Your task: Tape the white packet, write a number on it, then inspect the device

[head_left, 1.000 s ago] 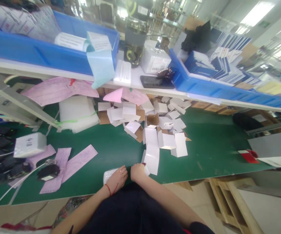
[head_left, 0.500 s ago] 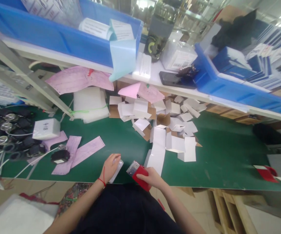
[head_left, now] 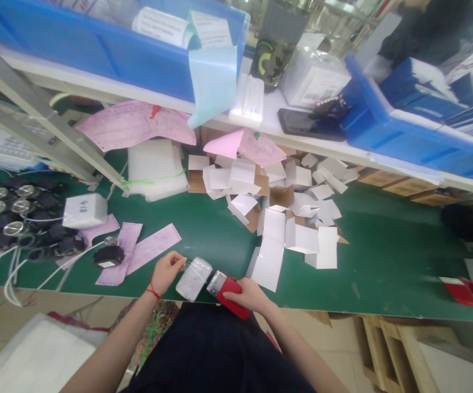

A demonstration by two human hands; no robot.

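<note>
My right hand (head_left: 249,296) is closed around a red tape dispenser (head_left: 235,310), whose metal head points left. Just left of that head, a flat whitish packet in clear wrap (head_left: 194,280) lies near the bench's front edge. The fingertips of my left hand (head_left: 168,273) are pinched together at the packet's upper left corner. Something small and dark shows at those fingertips, too small to name. Pink printed paper strips (head_left: 154,248) lie beyond my left hand, with a black device with a round metal top (head_left: 108,255) beside them.
Unfolded white boxes (head_left: 272,240) are heaped at the bench's middle. Black devices with white cables (head_left: 19,226) crowd the left, by a white block marked 418 (head_left: 84,210). Blue bins (head_left: 109,60) stand on a shelf above. Another red tool (head_left: 460,292) lies far right.
My left hand has drawn left off the packet, its fingers now pinched, and the packet shows in full. The dispenser in my right hand has shifted slightly left. The camera view has tilted a little.
</note>
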